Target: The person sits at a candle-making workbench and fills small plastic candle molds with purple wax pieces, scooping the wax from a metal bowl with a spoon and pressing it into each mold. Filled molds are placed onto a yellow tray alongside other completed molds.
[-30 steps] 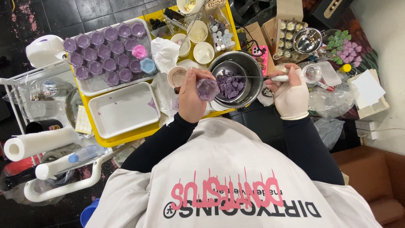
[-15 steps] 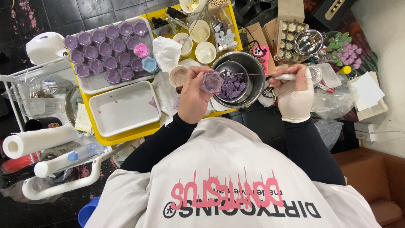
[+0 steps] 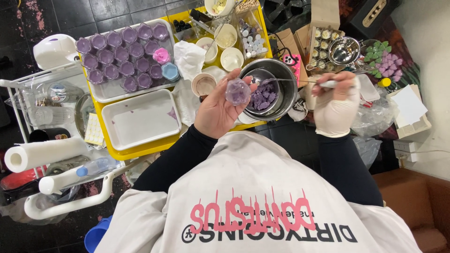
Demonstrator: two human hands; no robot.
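1. Left hand, bare, cups a small purple mould; fingers curled round it, clamped from below and the side. The mould sits just at 9 o'clock of the steel pot, touching or nearly touching its rim.
2. Right hand, in a white glove, fingers pinched together on a long thin tool whose tip reaches over the pot.
3. Step in hand, as judged: filling or dressing the held mould with the purple lumps in the pot. The next move calls for a steady, level mould and a careful tool tip.
4. At 10 o'clock of the left hand: an empty white tray, and beyond it a tray of purple moulds, on the yellow desk.
5. At 12 o'clock: small white cups. Crowded ground; the pot rim and a small cup stand closest to the held mould.
6. Far, at 2 o'clock: metal strainer.
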